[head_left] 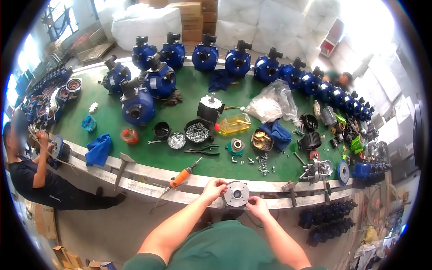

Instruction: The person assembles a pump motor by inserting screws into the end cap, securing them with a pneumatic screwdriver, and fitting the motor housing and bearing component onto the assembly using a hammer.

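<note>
Across the worktop [207, 166], pumps [137, 106] look assembled; screws [262, 164] lie loose. Left hand [214, 190] and right hand [258, 207] pinch the flange's [236, 194] rim, its holes seemingly unfilled.

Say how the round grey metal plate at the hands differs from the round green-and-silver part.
The round grey metal plate looks larger than the round green-and-silver part. The left hand and right hand are at the plate's rim; the part rests untouched on the green bench. Both look roughly round.
</note>
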Demonstrator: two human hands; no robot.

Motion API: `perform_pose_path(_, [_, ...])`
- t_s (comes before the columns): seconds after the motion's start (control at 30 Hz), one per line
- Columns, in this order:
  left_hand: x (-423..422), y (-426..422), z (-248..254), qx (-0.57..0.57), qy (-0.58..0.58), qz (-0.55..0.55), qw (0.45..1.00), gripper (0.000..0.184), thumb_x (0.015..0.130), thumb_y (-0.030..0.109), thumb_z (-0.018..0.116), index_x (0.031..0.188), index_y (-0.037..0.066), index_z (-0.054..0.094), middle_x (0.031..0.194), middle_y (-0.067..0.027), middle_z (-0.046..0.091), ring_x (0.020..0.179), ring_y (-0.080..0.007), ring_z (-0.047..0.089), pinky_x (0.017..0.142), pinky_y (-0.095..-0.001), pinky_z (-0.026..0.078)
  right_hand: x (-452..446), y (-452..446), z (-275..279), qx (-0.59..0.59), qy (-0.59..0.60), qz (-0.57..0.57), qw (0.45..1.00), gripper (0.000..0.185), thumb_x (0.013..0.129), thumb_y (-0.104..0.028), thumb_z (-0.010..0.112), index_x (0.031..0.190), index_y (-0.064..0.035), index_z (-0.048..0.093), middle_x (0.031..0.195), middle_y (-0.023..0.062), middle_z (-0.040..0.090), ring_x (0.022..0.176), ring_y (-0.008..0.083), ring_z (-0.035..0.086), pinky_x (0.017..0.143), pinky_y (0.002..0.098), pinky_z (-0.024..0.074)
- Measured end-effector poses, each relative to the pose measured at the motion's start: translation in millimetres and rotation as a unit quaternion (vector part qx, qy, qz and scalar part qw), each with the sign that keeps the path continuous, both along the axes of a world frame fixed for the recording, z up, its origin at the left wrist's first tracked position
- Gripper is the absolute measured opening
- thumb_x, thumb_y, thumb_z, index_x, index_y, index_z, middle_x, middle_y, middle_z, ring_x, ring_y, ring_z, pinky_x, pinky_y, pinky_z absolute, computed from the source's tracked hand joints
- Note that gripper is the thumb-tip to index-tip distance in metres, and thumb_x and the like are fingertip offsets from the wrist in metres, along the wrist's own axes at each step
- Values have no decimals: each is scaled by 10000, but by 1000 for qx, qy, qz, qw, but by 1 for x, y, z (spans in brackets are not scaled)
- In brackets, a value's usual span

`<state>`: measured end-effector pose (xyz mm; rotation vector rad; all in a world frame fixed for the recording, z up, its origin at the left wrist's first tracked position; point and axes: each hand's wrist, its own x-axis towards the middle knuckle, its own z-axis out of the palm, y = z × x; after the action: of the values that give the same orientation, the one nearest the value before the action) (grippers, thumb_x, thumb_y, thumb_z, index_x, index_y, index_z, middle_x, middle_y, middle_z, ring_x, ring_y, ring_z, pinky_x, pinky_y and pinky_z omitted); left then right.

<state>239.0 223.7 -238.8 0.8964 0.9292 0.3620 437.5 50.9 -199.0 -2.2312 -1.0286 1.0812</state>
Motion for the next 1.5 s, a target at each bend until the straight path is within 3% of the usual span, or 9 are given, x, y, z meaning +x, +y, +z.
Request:
perform_pose_path(0.13, [5, 7, 8, 73, 53, -34, 995, 143, 939, 55, 639, 1049, -23, 685, 893, -66, 706, 798, -132, 668, 721, -274, 554, 0, -1, -5, -14, -40, 29, 999, 349, 803, -203, 738, 1086, 1, 725, 1033, 174, 741, 979, 275, 720, 901, 369, 554])
perform_pose_path(0.23, [9, 12, 4, 209, 125, -103, 964, 155, 900, 66, 671, 1028, -15, 702, 877, -65, 712, 786, -142, 662, 718, -301, 549, 5, -7, -26, -7, -75, 67, 995, 383, 787, -236, 742, 1090, -2, 725, 1040, 183, 736, 996, 306, 710, 924, 391, 547])
perform_pose_path(0.37, [15, 10, 3, 452, 200, -82, 865, 160, 823, 97, 712, 964, 22, 704, 929, -155, 701, 876, -301, 692, 806, -399, 550, 2, -6, -13, -4, -85, 82, 993, 361, 786, -268, 748, 1050, -23, 742, 1009, 197, 726, 975, 328, 705, 890, 414, 547])
perform_pose_path(0.4, [19, 9, 3, 366, 179, -66, 911, 170, 812, 86, 709, 966, 21, 678, 954, -156, 689, 933, -318, 680, 838, -411, 544, 2, -7, -15, 14, -86, 80, 993, 300, 796, -259, 748, 996, -36, 750, 964, 192, 719, 928, 340, 704, 846, 423, 550])
perform_pose_path(0.73, [19, 8, 4, 426, 171, -98, 883, 134, 845, 73, 712, 945, 7, 652, 957, -148, 672, 911, -305, 693, 800, -401, 560, -8, -6, -16, 47, -91, 84, 991, 219, 821, -210, 732, 964, -44, 719, 999, 171, 680, 939, 360, 675, 820, 446, 543])
perform_pose_path(1.03, [19, 9, -3, 365, 137, -16, 921, 187, 819, 131, 768, 923, 15, 664, 976, -152, 664, 916, -310, 691, 803, -392, 562, -4, -8, -19, 75, -105, 111, 985, 217, 836, -216, 715, 981, -56, 716, 1003, 178, 663, 952, 379, 662, 828, 468, 541])
perform_pose_path(1.27, [12, 4, -1, 554, 119, -77, 820, 126, 838, 87, 734, 940, 26, 690, 1001, -131, 673, 927, -311, 684, 744, -386, 566, 1, -11, -27, 79, -90, 107, 987, 254, 818, -241, 745, 989, -55, 720, 954, 166, 666, 907, 353, 674, 806, 432, 549])
perform_pose_path(1.37, [12, 3, 0, 548, 114, -82, 824, 123, 863, 88, 709, 968, 26, 697, 1032, -118, 670, 950, -307, 681, 753, -379, 572, 1, -11, -24, 58, -63, 92, 992, 279, 806, -246, 759, 996, -45, 719, 912, 165, 669, 882, 337, 681, 796, 415, 553])
perform_pose_path(1.5, [17, -1, 5, 419, 118, -48, 899, 149, 841, 63, 738, 976, 20, 693, 1069, -117, 663, 929, -275, 704, 775, -363, 590, 9, -13, -35, 32, -20, 91, 995, 346, 805, -270, 771, 1042, -23, 719, 962, 167, 699, 913, 294, 701, 827, 391, 559])
